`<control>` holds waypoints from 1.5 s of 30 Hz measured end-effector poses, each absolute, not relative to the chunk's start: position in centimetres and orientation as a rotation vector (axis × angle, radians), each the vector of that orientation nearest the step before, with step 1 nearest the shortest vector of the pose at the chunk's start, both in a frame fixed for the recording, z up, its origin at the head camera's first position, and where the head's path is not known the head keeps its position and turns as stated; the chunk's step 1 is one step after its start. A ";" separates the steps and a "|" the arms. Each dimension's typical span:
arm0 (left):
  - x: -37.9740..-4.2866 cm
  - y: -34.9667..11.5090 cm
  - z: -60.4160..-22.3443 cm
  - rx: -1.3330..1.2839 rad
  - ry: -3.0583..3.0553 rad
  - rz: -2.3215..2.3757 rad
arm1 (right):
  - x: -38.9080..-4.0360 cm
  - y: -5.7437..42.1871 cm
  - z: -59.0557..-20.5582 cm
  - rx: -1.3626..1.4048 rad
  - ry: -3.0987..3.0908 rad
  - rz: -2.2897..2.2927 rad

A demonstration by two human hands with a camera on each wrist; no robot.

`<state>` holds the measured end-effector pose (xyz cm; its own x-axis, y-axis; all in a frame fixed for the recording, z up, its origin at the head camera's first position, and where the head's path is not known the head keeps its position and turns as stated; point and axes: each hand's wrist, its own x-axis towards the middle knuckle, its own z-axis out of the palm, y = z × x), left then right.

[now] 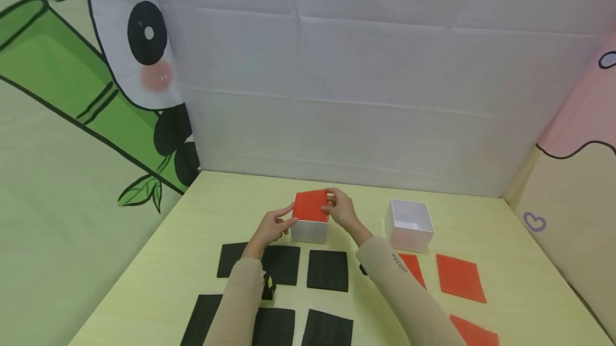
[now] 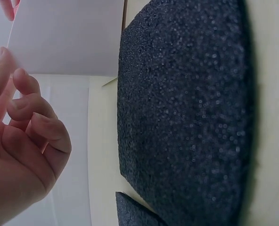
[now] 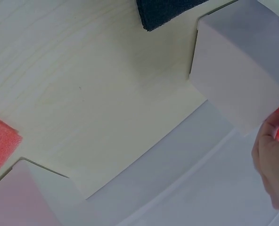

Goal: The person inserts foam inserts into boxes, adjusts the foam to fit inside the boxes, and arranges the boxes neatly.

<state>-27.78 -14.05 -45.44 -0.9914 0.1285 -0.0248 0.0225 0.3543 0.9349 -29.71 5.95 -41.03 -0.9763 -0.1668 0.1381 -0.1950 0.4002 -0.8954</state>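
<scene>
Sleeves (image 1: 236, 303) partly cover black squares (image 1: 283, 266) (right hand (image 1: 343, 211) pinching red sheet (image 1: 309, 205), left hand (image 1: 270, 228) half-spread, touching white box (image 1: 309, 232)).

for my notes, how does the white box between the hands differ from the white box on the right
The left box has a red sheet over its top; the right box has its white inside showing. The left hand and right hand are at the left box; neither is at the right box. Both are white and stand on the table.
</scene>
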 end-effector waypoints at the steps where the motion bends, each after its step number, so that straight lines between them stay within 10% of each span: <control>1: -27.8 -14.1 -45.4 0.142 2.508 1.728 | -29.8 5.9 -41.1 0.325 -2.612 1.660; 45: -27.5 -14.2 -45.4 0.199 2.492 1.760 | -29.8 5.8 -41.9 0.469 -2.794 1.061</control>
